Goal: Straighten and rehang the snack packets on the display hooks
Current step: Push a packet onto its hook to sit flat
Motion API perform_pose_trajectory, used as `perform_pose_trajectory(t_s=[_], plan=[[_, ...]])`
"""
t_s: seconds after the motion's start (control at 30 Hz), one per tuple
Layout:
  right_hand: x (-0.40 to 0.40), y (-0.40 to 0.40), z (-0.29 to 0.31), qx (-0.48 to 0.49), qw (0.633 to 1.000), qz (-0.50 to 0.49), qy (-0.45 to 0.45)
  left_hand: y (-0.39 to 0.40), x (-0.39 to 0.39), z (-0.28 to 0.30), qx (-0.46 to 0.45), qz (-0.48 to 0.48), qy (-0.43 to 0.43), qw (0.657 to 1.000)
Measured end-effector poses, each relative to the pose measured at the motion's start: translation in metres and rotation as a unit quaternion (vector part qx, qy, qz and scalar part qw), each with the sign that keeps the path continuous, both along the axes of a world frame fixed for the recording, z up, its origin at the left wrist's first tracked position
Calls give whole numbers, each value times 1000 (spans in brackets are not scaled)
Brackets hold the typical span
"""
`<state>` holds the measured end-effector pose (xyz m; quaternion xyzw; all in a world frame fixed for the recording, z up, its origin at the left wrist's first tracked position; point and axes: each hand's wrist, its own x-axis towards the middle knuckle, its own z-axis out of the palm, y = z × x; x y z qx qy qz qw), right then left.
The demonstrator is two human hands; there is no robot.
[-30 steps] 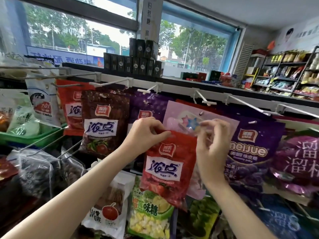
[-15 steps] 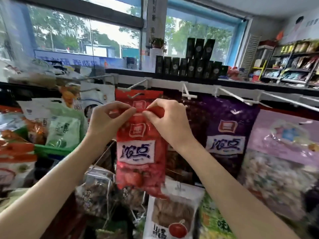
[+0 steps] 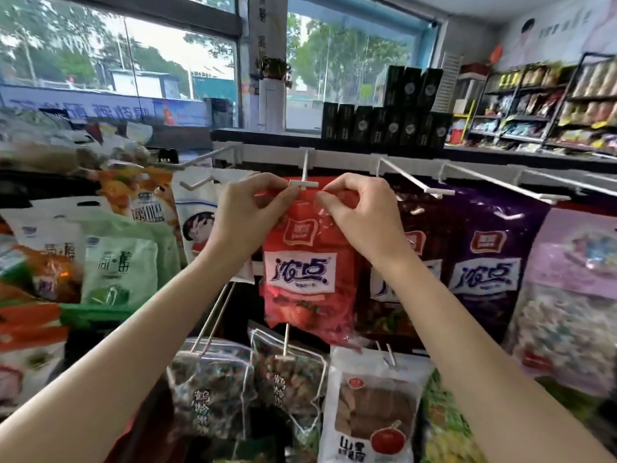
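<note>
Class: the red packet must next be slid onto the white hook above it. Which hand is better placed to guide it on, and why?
Left, probably. The left hand pinches the red packet right under the white hook tip; the right hand grips farther aside.

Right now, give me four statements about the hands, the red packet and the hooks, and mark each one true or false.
1. Both hands pinch the top edge of the red packet. True: left hand, right hand.
2. The red packet is held just below a white hook's tip. True.
3. A purple packet hangs left of the red one. False: it hangs to the right.
4. The right hand is empty. False: it grips the red packet.
</note>
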<state>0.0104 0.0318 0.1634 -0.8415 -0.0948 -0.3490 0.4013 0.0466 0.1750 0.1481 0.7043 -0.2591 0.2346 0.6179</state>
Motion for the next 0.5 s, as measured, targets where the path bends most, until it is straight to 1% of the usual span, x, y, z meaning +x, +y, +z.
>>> perform_pose_trajectory(t_s=[0.07, 0.13, 0.23, 0.37, 0.5], plan=[[3, -1, 7, 11, 1000, -3, 20, 1, 7, 4, 4, 7, 6, 1000], [6, -2, 10, 2, 999, -13, 37, 1, 15, 4, 23, 5, 15, 1000], [16, -2, 6, -71, 994, -58, 57, -1, 26, -3, 56, 14, 26, 998], [29, 3, 3, -181, 975, -125, 20, -1, 36, -17, 155, 92, -53, 982], [33, 6, 6, -276, 944, -178, -4, 1, 35, -27, 194, 130, -36, 972]])
